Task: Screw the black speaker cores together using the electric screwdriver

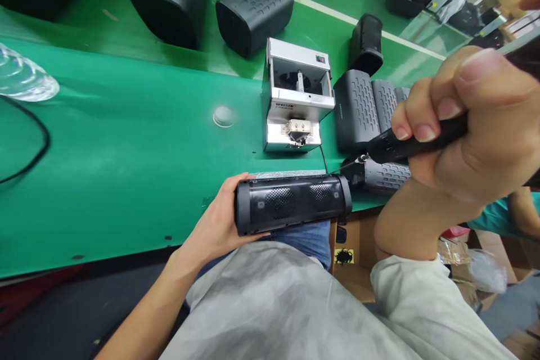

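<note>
My left hand (217, 219) grips the left end of a black cylindrical speaker (291, 202), which lies sideways at the near edge of the green table over my lap. Two round mesh grilles show on its side. My right hand (468, 124) is raised close to the camera and wrapped round a black electric screwdriver (405, 146). Its thin bit (348, 166) points left and down toward the speaker's right end, just above it. Whether the bit touches the speaker I cannot tell.
A silver screw feeder box (295, 95) stands behind the speaker. Several black speaker shells (358, 107) lie to its right, with more at the back (253, 11). A black cable (36, 140) and clear plastic (21, 76) lie at the left. Cardboard boxes (350, 261) sit under the table.
</note>
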`<state>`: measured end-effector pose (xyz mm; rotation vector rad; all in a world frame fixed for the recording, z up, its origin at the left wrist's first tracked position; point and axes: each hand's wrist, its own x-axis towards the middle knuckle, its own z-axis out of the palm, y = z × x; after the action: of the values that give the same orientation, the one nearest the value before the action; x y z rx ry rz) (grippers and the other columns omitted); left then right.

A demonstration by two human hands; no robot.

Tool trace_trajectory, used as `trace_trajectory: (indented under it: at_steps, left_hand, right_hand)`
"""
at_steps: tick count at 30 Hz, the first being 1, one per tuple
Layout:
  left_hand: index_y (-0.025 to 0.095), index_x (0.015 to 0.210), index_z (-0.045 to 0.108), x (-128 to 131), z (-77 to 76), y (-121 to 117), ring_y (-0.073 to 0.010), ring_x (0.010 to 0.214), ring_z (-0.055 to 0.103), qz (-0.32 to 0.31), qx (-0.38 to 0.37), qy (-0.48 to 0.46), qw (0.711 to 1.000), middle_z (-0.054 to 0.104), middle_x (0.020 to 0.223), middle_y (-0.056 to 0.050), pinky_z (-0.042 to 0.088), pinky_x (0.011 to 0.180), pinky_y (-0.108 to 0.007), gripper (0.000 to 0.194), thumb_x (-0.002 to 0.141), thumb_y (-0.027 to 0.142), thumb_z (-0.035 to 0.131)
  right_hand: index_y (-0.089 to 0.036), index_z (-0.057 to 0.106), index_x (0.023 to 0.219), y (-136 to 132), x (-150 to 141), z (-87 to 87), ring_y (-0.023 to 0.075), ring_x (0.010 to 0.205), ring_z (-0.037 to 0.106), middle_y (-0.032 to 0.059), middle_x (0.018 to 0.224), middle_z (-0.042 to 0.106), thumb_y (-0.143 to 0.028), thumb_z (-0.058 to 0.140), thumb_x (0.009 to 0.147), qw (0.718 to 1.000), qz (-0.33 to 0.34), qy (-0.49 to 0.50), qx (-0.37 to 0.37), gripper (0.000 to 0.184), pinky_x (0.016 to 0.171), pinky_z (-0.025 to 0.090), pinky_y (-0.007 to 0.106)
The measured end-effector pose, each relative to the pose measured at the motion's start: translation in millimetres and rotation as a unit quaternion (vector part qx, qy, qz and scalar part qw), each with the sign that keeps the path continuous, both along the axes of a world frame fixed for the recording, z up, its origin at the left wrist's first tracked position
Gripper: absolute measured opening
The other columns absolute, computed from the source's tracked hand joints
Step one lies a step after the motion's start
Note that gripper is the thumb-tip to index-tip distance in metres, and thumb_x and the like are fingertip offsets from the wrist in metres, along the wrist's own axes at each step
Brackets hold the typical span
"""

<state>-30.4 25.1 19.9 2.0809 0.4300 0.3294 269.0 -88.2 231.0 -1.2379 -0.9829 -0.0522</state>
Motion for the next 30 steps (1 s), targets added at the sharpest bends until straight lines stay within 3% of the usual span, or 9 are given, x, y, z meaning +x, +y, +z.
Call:
trace_trajectory:
  at_steps: [2, 6, 12, 18, 22, 26, 30]
  left_hand:
    - [0.032, 0.174, 0.038, 0, 1.2, 0, -0.0443, 0.16, 0.066, -0.001, -0.004, 0.004, 1.0, 0.057, 0.173, -0.018, 0.057, 0.134, -0.065, 0.104, 0.092, 0.062, 0.096]
    - [0.032, 0.174, 0.037, 0, 2.9, -1, -0.0446, 0.154, 0.07, 0.002, -0.028, 0.018, 0.999, 0.06, 0.17, -0.018, 0.061, 0.131, -0.065, 0.108, 0.09, 0.064, 0.098]
    - [0.03, 0.172, 0.036, -1, -1.6, -3, -0.0447, 0.152, 0.07, 0.006, -0.056, 0.023, 0.998, 0.06, 0.168, -0.019, 0.06, 0.131, -0.067, 0.112, 0.086, 0.058, 0.103]
    - [0.032, 0.173, 0.033, 0, -4.7, -6, -0.0452, 0.152, 0.07, 0.007, -0.025, -0.041, 0.999, 0.06, 0.166, -0.021, 0.062, 0.129, -0.067, 0.118, 0.084, 0.062, 0.105]
    - [0.033, 0.174, 0.03, 1, -3.5, -5, -0.0462, 0.155, 0.068, 0.003, -0.016, -0.043, 0.999, 0.057, 0.168, -0.022, 0.062, 0.129, -0.067, 0.119, 0.086, 0.065, 0.104]
    - [0.033, 0.174, 0.028, 0, -4.7, -5, -0.0475, 0.16, 0.064, 0.012, -0.016, -0.023, 1.0, 0.054, 0.17, -0.021, 0.057, 0.133, -0.069, 0.122, 0.084, 0.056, 0.107]
    - [0.033, 0.174, 0.027, 1, -8.7, -5, -0.0472, 0.162, 0.062, 0.014, -0.012, -0.017, 1.0, 0.051, 0.173, -0.021, 0.056, 0.135, -0.068, 0.122, 0.083, 0.048, 0.107]
  right_hand:
    - [-0.028, 0.083, 0.109, 9, -8, -6.8, 0.0101, 0.045, 0.032, -0.0076, 0.065, 0.04, -0.014, 0.081, 0.084, 0.998, 0.021, 0.009, 0.066, 0.029, 0.036, 0.037, 0.028]
    - [-0.028, 0.078, 0.115, 5, -14, -32.5, 0.0108, 0.041, 0.038, -0.011, 0.061, 0.046, -0.013, 0.084, 0.09, 0.992, 0.099, 0.069, 0.029, 0.029, 0.037, 0.037, 0.026]
    - [-0.039, 0.087, 0.117, -16, -13, -64.8, 0.0115, 0.041, 0.031, -0.0085, 0.065, 0.044, -0.018, 0.091, 0.088, 0.991, 0.086, 0.078, 0.07, 0.036, 0.034, 0.037, 0.029]
    - [-0.041, 0.084, 0.115, -19, -10, -68.2, 0.0124, 0.039, 0.025, -0.0097, 0.061, 0.043, -0.021, 0.097, 0.087, 0.992, 0.074, 0.077, 0.066, 0.037, 0.03, 0.032, 0.03]
    - [-0.033, 0.078, 0.119, -14, -3, -70.1, 0.0091, 0.037, 0.031, -0.0116, 0.062, 0.049, -0.017, 0.093, 0.092, 0.986, 0.136, 0.05, 0.078, 0.035, 0.031, 0.038, 0.023]
    - [-0.029, 0.072, 0.119, -8, -4, -71.9, 0.0086, 0.038, 0.039, -0.0117, 0.064, 0.052, -0.014, 0.089, 0.098, 0.982, 0.161, 0.049, 0.083, 0.031, 0.036, 0.043, 0.021]
    - [-0.029, 0.075, 0.123, -8, -5, -61.5, 0.0107, 0.037, 0.041, -0.0107, 0.063, 0.053, -0.033, 0.097, 0.1, 0.983, 0.163, 0.056, 0.07, 0.032, 0.034, 0.04, 0.024]
